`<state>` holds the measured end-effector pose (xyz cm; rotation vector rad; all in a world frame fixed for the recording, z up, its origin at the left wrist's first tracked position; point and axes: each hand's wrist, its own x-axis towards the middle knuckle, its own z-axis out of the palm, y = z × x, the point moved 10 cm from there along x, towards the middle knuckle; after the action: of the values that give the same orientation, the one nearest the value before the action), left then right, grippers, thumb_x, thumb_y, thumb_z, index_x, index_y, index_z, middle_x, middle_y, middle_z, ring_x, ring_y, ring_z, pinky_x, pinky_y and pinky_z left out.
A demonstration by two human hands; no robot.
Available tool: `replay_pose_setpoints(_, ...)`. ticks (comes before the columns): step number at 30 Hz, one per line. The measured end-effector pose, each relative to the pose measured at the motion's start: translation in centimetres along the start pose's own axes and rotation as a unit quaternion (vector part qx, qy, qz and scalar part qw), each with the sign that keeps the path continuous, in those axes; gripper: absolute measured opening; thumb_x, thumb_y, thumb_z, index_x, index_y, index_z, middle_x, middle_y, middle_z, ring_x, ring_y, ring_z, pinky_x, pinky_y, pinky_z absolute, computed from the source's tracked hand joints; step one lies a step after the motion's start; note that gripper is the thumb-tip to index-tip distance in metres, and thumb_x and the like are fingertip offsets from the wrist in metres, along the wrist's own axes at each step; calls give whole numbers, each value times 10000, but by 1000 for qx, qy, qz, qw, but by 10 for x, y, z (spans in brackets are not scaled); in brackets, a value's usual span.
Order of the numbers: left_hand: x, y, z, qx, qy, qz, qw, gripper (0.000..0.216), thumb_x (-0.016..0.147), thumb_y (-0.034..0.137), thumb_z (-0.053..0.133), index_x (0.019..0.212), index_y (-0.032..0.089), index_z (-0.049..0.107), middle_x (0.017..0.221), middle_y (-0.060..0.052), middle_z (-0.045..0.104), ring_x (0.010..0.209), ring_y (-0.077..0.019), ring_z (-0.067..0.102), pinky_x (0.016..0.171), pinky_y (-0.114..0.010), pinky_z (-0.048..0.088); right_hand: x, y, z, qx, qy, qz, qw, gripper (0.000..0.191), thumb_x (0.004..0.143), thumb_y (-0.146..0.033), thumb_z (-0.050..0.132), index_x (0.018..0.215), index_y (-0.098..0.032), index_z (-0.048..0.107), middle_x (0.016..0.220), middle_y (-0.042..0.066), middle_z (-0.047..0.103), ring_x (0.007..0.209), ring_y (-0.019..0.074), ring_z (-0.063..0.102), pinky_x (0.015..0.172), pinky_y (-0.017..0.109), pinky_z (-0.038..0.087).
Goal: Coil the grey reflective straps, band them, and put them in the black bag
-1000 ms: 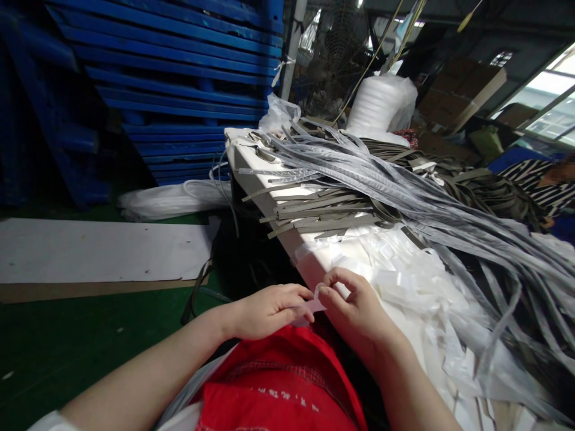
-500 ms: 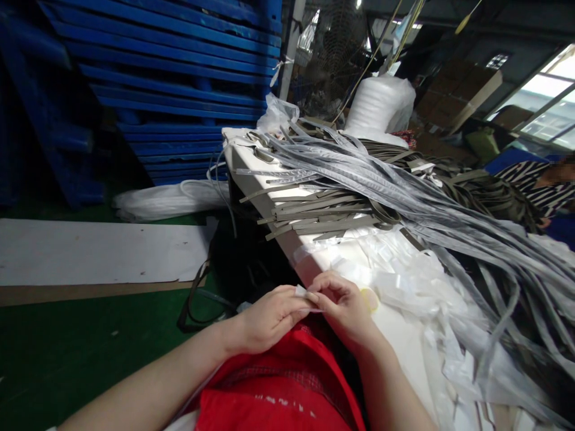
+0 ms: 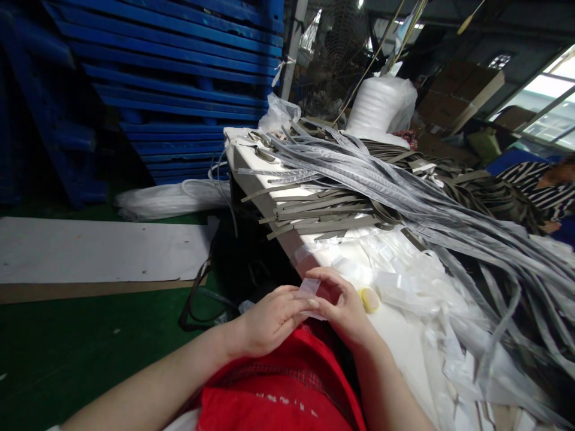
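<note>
Between my two hands, in front of the red apron [image 3: 274, 389], is a small translucent plastic piece [image 3: 309, 288]. My left hand [image 3: 272, 320] is closed on its left side, thumb stretched along it. My right hand [image 3: 339, 302] pinches its right side with thumb and bent fingers, leaving a gap inside the curl. Fingers hide part of the piece. Just right of my right hand, a small round yellow-edged thing [image 3: 369, 300] lies on the white table [image 3: 399, 335]. Beyond it are many clear plastic strips or bags [image 3: 404, 281].
Olive-grey straps [image 3: 323, 212] and plastic-covered strips [image 3: 381, 179] stretch across the table. A wrapped white roll [image 3: 375, 108] stands behind them. Blue pallets [image 3: 188, 72] are stacked at left. A person in a striped sleeve [image 3: 525, 179] is at far right.
The plastic piece shows more openly between my hands, its upper part now spread flat. My right fingers have lifted and parted slightly from the thumb, uncovering more of the yellow-edged thing.
</note>
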<state>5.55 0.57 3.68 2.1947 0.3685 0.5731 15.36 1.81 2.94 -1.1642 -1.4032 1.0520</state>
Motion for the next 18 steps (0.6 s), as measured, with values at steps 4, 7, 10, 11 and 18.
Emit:
replay_pose_setpoints(4, -2, -2, 6, 24, -26, -5, 999, 343, 999, 219, 322, 1109, 221, 647, 1171, -46, 676, 1103, -189, 584, 1061, -358, 358, 0, 3, 1, -39, 2, 4, 999, 100, 801, -293, 711, 753, -209, 689, 909, 48, 642, 846, 176, 605, 807, 317, 487)
replay_pose_setpoints(7, -2, -3, 9, 40, -26, -8, 999, 355, 1000, 274, 336, 1050, 197, 679, 1086, -67, 688, 1053, -205, 587, 1006, -347, 408, 2, 5, 4, -36, 10, -3, 999, 134, 784, -264, 714, 684, -200, 649, 875, 35, 627, 792, 156, 588, 770, 298, 483)
replay_pose_setpoints(10, 0, -3, 6, 18, -13, -6, 1000, 377, 1007, 308, 325, 1066, 200, 682, 1085, -69, 697, 1042, -205, 599, 978, -340, 429, 2, 7, 3, -4, 22, -1, 1000, 158, 754, -282, 738, 695, -196, 620, 878, 31, 626, 797, 160, 581, 759, 291, 474)
replay_pose_setpoints(11, 0, -3, 4, 2, -8, -3, 1000, 375, 1011, 307, 320, 1106, 205, 669, 1110, -64, 697, 1057, -202, 601, 982, -339, 427, 1, 8, -1, 8, 35, 3, 999, 145, 759, -303, 737, 753, -200, 635, 890, 32, 629, 806, 165, 580, 757, 292, 471)
replay_pose_setpoints(18, 1, -17, -14, -68, 36, -30, 997, 351, 1010, 274, 339, 1164, 205, 647, 1154, -50, 703, 1077, -182, 622, 975, -312, 450, -6, -4, -7, -13, 5, -21, 1000, 158, 849, -325, 661, 968, -229, 702, 894, 40, 621, 842, 184, 577, 747, 299, 455)
